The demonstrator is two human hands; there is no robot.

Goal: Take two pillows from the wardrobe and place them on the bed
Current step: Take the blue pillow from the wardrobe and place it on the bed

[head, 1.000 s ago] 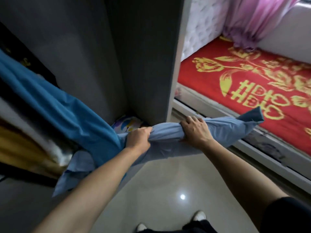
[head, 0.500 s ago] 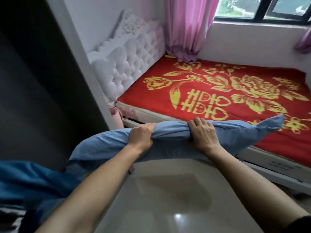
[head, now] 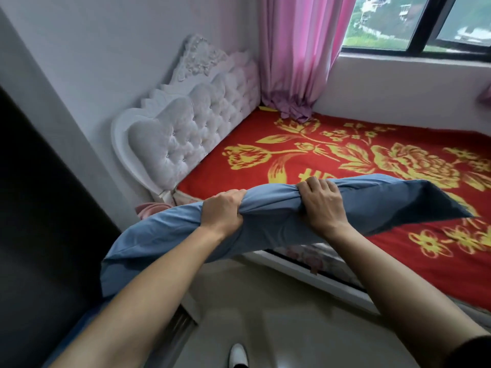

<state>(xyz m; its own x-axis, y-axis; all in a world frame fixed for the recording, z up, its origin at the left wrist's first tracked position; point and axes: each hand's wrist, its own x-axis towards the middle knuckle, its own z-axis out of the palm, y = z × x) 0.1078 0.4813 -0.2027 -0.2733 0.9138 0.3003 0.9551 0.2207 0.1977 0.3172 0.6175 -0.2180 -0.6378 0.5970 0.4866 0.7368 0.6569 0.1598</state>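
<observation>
I hold a blue pillow (head: 170, 235) stretched sideways in the air in front of me. My left hand (head: 221, 212) grips its top edge left of the middle, and my right hand (head: 322, 204) grips the same edge further right. The pillow's right end hangs over the near edge of the bed (head: 345, 152), which has a red cover with yellow flowers. Its left end droops above the floor. The dark wardrobe (head: 39, 208) stands at my left. No second pillow is in sight.
A white tufted headboard (head: 191, 131) stands at the bed's left end against the wall. A pink curtain (head: 295, 54) hangs in the corner below a window (head: 414, 22). The pale tiled floor (head: 292, 322) lies between me and the bed frame.
The pillow has come fully out of the wardrobe and swung right and up toward the bed. My view has turned from the wardrobe to the bed; both hands keep their grip.
</observation>
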